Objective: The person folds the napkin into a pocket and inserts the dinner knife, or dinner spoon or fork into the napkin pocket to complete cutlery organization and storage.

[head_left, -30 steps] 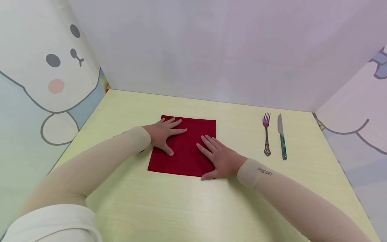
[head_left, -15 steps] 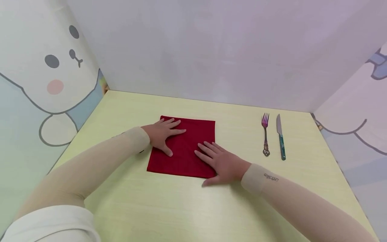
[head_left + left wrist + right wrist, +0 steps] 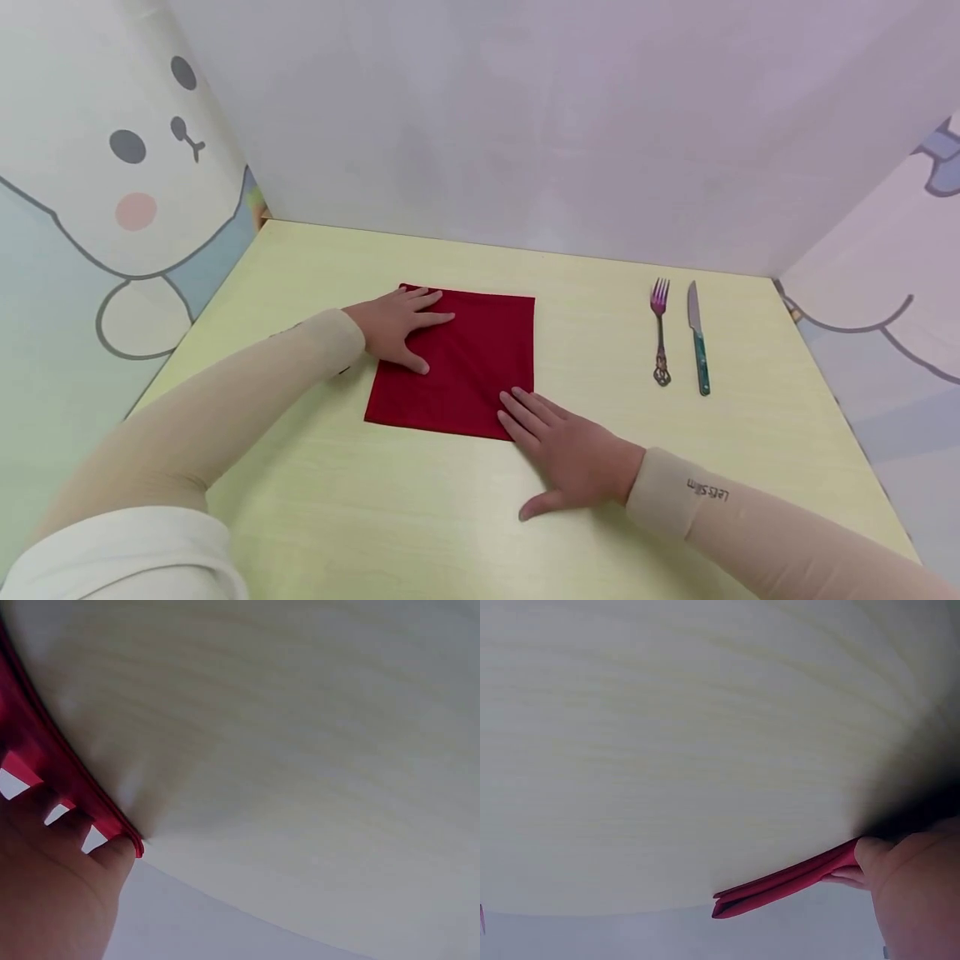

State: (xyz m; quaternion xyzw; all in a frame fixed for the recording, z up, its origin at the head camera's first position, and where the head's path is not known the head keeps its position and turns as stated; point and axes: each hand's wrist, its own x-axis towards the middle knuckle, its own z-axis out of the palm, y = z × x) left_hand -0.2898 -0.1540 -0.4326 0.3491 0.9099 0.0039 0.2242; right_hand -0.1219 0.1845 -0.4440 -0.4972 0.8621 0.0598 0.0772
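Rests R hand (image 3: 573, 460) on near R corner of red cloth (image 3: 472, 367), flat near middle of tabletop (image 3: 390, 500), w/ fingers straight & thumb out wide past cloth's edge, prob. to smooth or steady it. Spreads L hand (image 3: 393, 327) farther off, by cloth's far L corner, apparently to stop any sliding. Has fork (image 3: 660, 333) & knife (image 3: 698, 337) side by side, apart, well to R, tips away, likely to keep both clear of cloth.

Red cloth napkin (image 3: 476, 358), folded flat

I see a deep-red near-square, just below the head frame's centre and slightly left, its upper edge dipping rightward; stacked layers show in the right wrist view.
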